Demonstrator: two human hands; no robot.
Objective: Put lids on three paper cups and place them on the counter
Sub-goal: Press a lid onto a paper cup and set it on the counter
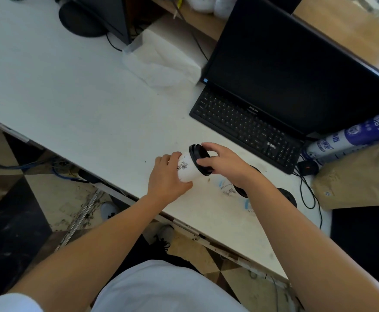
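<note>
My left hand (165, 179) grips a white paper cup (188, 168) with a dark print, held tilted above the white counter (76, 93). My right hand (223, 162) holds a black lid (199, 157) against the cup's mouth, fingers around its rim. Under my right forearm two more white cups lie on the counter, partly hidden: one (228, 188) with a black lid (240, 192), and another (249, 204) with a black lid (287, 197).
A black keyboard (244, 129) and a dark monitor (296, 70) stand behind the hands. A blue-and-white roll (350, 138), a brown paper bag (359, 176) and a black mouse (307, 167) sit at the right. A tissue pack (161, 61) lies further back.
</note>
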